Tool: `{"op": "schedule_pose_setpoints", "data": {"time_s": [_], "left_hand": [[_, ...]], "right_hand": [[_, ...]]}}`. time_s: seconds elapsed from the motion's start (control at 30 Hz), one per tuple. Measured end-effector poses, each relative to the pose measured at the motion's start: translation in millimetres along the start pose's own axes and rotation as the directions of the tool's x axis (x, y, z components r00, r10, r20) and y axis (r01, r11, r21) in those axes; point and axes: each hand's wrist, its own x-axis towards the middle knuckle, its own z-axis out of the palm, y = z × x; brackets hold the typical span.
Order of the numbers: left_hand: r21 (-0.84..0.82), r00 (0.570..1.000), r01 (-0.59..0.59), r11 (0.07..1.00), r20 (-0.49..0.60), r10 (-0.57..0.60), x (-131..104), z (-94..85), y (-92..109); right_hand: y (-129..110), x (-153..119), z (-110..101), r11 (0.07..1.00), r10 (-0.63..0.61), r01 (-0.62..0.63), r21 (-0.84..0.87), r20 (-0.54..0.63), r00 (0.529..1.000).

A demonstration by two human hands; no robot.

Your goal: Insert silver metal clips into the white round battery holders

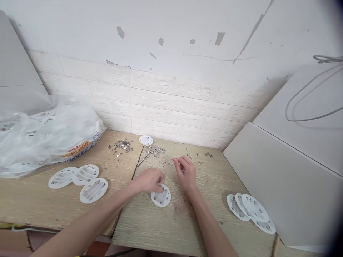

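Observation:
A white round plastic battery holder [160,200] with slots lies on the table in front of me. My left hand [151,179] is closed on its upper edge, the thumb over the disc and the fingers curled. Just right of it and a little farther back, my right hand [186,173] is raised in a pinch, fingertips together; whatever is between them is too small to make out. Beyond the hands lies a pile of small metal contact pieces [155,151], with some strewn loose nearby. Tweezers [142,160] rest beside that pile.
Three more holders [93,190] lie at left, near a plastic bag [48,139] of white parts. A stack of holders [254,208] is at right by a grey panel [289,171]. Another metal pile [123,145] and white discs [146,140] sit near the brick-patterned wall [152,101].

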Motion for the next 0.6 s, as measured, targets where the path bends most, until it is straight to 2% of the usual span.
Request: {"op": "schedule_pose_setpoints", "data": {"time_s": [0.17,0.33,0.47,0.6], "left_hand": [[0.105,0.981,-0.130,0.986,-0.131,0.143,-9.2,12.3,-3.9],[0.090,0.975,-0.084,0.992,-0.198,0.101,-17.6,21.1,-4.7],[-0.013,0.969,-0.085,0.996,-0.233,0.080,-20.9,21.5,-4.8],[-0.304,0.978,-0.063,0.951,-0.207,-0.002,-19.0,13.2,-8.0]], "right_hand": [[1.0,0.5,0.9,1.000,0.029,-0.029,-0.012,0.036,0.999],[5.0,0.1,3.3,0.996,0.088,-0.087,-0.017,0.077,0.993],[7.1,-0.5,5.2,0.994,0.105,-0.107,0.009,0.131,0.986],[9.9,-2.2,8.3,0.999,0.044,-0.046,0.006,0.207,0.977]]}}
